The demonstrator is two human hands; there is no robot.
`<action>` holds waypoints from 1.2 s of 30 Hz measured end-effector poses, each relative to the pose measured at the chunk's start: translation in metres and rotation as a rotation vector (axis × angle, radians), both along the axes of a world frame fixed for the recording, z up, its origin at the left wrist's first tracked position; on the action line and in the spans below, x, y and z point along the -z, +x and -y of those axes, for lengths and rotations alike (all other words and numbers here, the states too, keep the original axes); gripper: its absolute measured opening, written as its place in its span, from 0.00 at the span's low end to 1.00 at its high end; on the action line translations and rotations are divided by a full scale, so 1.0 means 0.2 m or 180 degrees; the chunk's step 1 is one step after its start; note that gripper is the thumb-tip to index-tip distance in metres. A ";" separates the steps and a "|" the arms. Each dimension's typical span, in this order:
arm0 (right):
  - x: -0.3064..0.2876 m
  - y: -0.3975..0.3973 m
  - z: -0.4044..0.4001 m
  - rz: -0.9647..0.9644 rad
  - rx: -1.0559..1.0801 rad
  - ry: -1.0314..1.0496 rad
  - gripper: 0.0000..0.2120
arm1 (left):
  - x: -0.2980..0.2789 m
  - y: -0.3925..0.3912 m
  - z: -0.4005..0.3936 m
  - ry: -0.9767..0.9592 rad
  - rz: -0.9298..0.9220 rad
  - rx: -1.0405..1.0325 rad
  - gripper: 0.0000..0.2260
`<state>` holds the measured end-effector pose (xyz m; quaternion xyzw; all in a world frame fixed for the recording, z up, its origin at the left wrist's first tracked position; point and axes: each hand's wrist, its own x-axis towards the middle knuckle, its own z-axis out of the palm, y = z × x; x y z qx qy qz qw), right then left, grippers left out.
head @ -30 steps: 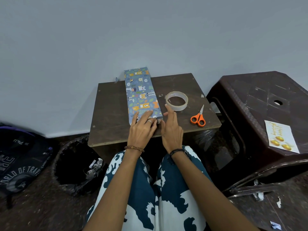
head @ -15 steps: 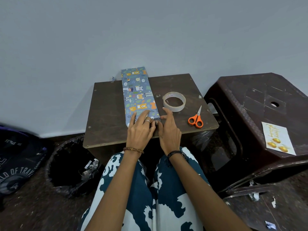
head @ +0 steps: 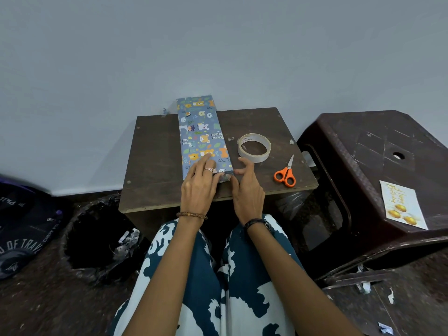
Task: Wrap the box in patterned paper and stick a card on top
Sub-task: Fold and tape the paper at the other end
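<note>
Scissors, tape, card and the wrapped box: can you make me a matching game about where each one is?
Things:
1. scissors
2. tape roll
3. card
4. wrapped box

Places:
A. on the dark plastic stool
B. under the left hand, far end against the wall
C. near the small table's right edge
D. between the box and the scissors

Pairs: 1-C, 2-D, 3-A, 4-B

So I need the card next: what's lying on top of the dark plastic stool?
Only the card, flat near the front edge of the stool. Under the card is hidden.
</note>
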<state>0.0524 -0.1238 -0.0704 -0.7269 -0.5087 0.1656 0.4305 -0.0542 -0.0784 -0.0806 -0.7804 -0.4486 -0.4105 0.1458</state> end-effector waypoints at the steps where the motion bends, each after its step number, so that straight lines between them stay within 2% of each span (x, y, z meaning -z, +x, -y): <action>1: 0.00 0.00 0.00 -0.0011 0.0001 0.0002 0.20 | -0.01 0.00 0.00 0.0006 0.0021 0.0068 0.10; 6: 0.00 0.01 0.00 0.0108 -0.0072 0.0072 0.16 | 0.01 0.00 -0.01 -0.0037 -0.0191 0.0056 0.12; 13: 0.01 0.03 0.00 -0.0111 -0.0183 0.0083 0.18 | -0.01 -0.03 0.00 -0.0114 0.0163 0.0549 0.12; 16: 0.02 0.04 0.00 -0.0238 -0.0130 0.0270 0.17 | -0.03 -0.05 0.01 -0.0901 0.1365 0.0343 0.15; 19: 0.03 0.06 0.00 -0.0562 -0.0098 0.0261 0.17 | -0.07 -0.08 0.05 -0.1659 0.2585 0.0149 0.14; 21: 0.03 0.06 0.01 -0.0595 -0.0211 0.0209 0.19 | -0.10 -0.10 0.07 -0.2073 0.3015 0.0232 0.13; 24: 0.04 0.06 0.01 -0.0447 -0.0347 0.0264 0.19 | -0.09 -0.10 0.08 -0.2259 0.2944 0.0215 0.11; 28: 0.04 0.07 0.01 -0.0452 -0.0323 0.0340 0.18 | -0.07 -0.10 0.11 -0.2152 0.2696 0.0194 0.07; 36: 0.04 0.11 0.01 -0.0753 -0.0060 0.0252 0.28 | -0.07 -0.05 0.25 -0.2144 0.1847 0.0356 0.09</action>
